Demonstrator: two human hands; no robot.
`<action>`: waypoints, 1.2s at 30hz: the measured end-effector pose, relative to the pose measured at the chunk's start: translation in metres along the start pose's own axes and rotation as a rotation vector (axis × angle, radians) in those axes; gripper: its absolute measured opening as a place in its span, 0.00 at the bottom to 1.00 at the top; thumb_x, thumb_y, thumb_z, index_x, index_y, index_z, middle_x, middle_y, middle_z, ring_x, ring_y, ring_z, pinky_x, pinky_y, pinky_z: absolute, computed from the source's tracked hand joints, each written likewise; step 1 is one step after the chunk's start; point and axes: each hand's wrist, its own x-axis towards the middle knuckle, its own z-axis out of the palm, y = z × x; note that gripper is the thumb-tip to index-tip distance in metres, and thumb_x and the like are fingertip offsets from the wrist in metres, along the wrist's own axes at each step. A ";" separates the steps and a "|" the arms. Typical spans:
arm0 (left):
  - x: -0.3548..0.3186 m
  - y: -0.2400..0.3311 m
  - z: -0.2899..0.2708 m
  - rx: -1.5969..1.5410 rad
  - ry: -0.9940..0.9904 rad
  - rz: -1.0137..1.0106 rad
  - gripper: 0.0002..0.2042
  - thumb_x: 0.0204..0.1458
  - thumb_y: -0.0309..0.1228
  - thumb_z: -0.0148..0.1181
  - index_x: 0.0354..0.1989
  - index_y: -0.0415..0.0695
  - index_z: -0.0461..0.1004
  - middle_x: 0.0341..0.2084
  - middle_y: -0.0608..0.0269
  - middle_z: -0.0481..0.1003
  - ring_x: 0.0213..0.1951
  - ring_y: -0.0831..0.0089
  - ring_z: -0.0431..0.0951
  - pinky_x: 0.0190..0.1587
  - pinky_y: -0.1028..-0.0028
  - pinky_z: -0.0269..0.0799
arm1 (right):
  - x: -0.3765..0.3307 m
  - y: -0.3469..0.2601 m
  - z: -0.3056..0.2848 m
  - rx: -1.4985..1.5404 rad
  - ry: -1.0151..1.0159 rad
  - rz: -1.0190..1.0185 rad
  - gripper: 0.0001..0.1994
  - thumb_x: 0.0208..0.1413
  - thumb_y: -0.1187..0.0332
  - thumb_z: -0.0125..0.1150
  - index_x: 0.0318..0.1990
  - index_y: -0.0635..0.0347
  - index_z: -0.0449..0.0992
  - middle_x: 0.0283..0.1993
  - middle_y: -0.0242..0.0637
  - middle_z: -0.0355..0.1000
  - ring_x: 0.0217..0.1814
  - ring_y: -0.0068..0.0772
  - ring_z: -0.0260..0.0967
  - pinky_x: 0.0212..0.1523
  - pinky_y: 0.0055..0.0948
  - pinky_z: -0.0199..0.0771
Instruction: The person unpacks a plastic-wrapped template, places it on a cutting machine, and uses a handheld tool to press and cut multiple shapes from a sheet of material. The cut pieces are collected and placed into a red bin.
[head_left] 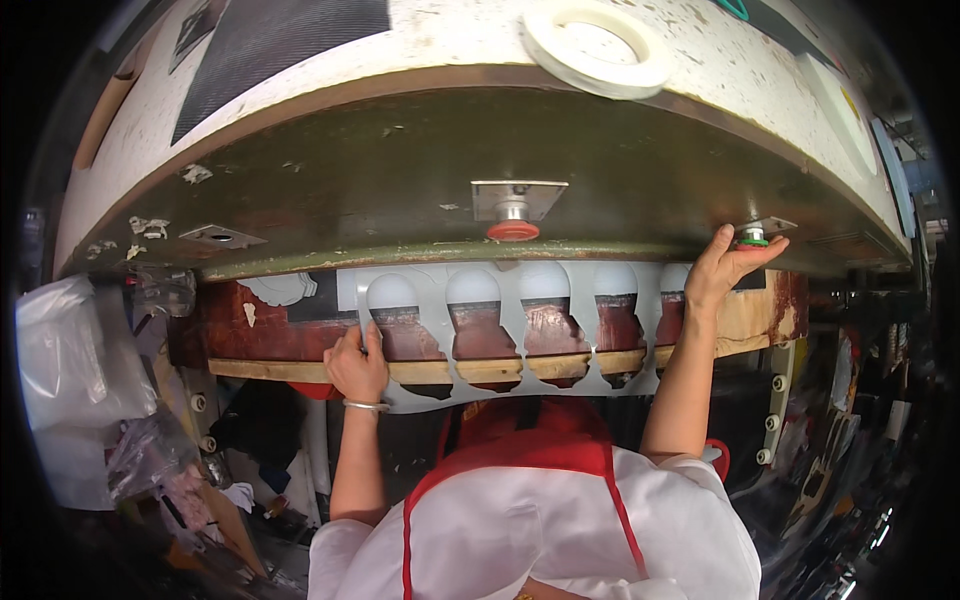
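Note:
A grey sheet (437,316) with several large rounded holes cut through it lies over the dark red bench and droops past its wooden front edge. My left hand (357,368), a bracelet at its wrist, is closed at the sheet's left edge with thumb and fingers curled. Far to the right, my right hand (732,268) is raised under a green push button (752,240), its palm against the button and its fingers stretched out. A red push button (513,229) sits in the middle of the same dark green machine front (380,165).
A roll of pale tape (600,50) and a dark ribbed sheet (270,62) lie on the speckled machine top (450,45). At left, grey cut pieces (280,288) rest on the bench (260,325). A clear plastic bag (75,360) stands beyond them.

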 end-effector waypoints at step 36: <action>-0.188 -0.035 -0.073 0.040 -0.152 -0.105 0.11 0.57 0.36 0.53 0.29 0.41 0.71 0.16 0.50 0.73 0.22 0.52 0.73 0.31 0.61 0.63 | -0.243 -0.109 -0.066 0.421 -0.905 0.060 0.44 0.37 0.73 0.73 0.65 0.58 0.55 0.62 0.56 0.57 0.67 0.52 0.53 0.66 0.45 0.55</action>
